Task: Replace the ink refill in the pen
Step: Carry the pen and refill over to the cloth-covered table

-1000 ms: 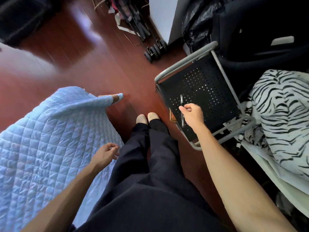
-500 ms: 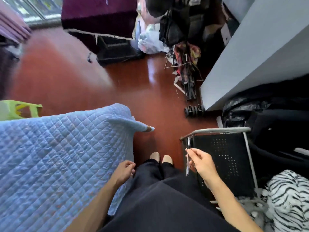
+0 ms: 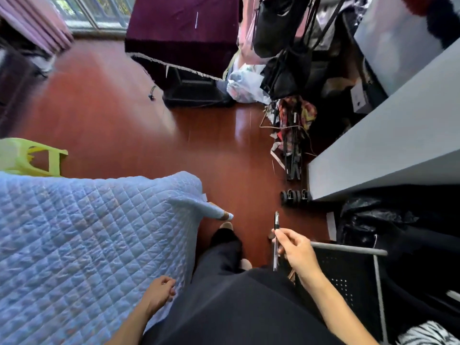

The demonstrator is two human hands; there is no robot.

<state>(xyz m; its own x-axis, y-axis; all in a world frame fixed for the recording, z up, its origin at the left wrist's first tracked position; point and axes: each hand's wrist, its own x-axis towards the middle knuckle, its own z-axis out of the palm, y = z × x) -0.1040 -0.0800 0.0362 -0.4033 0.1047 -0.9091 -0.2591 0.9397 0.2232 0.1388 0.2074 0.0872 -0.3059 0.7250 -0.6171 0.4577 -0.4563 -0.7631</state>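
**Pen in hand, refill swap not yet begun**

The right hand point(image 3: 297, 252) holds the pen point(image 3: 275, 241) in the air, its grip clamped on the middle of the barrel between thumb and fingers. The pen stands nearly upright in the head view, one end pointing away over the red floor point(image 3: 124, 125), the other down toward the person's lap. It looks fully assembled; no loose refill is visible anywhere.

Relative to the pen, the black perforated chair seat point(image 3: 348, 275) with its grey frame lies just to the right and below, under the right wrist. The blue quilted blanket point(image 3: 87, 245) lies well to the left of the pen.

The left hand point(image 3: 160, 293) rests at the blanket's edge beside the thigh, fingers loosely curled and holding nothing, well apart from the pen. The right forearm reaches forward from the lower right, wrist slightly bent.

As I judge it, this is the pick-up stage. The next move calls for bringing the left hand across to the pen so both hands can twist the barrel apart.
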